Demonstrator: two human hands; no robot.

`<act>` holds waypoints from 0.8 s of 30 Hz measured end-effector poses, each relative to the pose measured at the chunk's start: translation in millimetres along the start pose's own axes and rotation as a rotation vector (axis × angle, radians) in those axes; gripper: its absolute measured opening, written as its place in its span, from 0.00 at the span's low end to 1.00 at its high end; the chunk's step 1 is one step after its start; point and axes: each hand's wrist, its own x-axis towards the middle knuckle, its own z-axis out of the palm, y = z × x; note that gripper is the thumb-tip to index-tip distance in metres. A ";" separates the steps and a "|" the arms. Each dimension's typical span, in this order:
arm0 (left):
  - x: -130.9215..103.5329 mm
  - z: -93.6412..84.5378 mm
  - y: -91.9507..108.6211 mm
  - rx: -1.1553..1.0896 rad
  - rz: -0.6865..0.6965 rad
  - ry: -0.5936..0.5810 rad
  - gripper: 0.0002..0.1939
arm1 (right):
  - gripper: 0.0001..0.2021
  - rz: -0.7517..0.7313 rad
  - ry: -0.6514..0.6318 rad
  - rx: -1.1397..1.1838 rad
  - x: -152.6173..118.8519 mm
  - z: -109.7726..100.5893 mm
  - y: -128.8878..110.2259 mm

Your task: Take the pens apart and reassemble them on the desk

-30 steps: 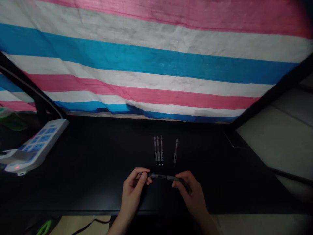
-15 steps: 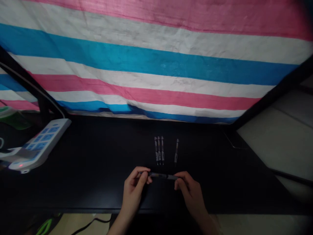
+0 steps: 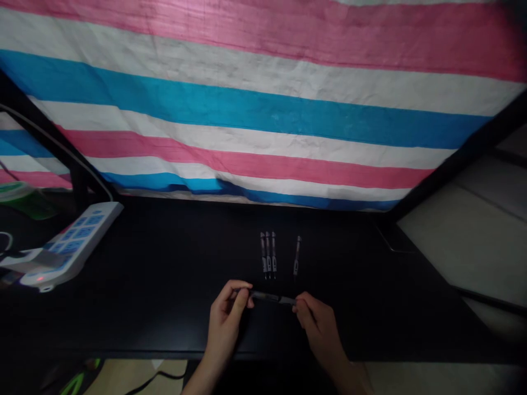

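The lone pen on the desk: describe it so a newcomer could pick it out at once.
On the black desk, below the striped sheet, look beyond the left hand and right hand. Three pens lie side by side; the lone pen lies right of them. A gap separates it from that row, and unlike the held pen, neither hand touches it.

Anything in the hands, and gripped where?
A pen, held crosswise by its two ends: left hand on one end, right hand on the gray end. Fingers hide both tips.

Pink, white and blue stripes across the cloth (image 3: 263,109); black tabletop (image 3: 164,274).
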 end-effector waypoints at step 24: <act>109.6 26.2 37.1 -0.223 0.139 -0.209 0.15 | 0.16 -0.160 -0.004 -0.057 24.8 13.1 -17.6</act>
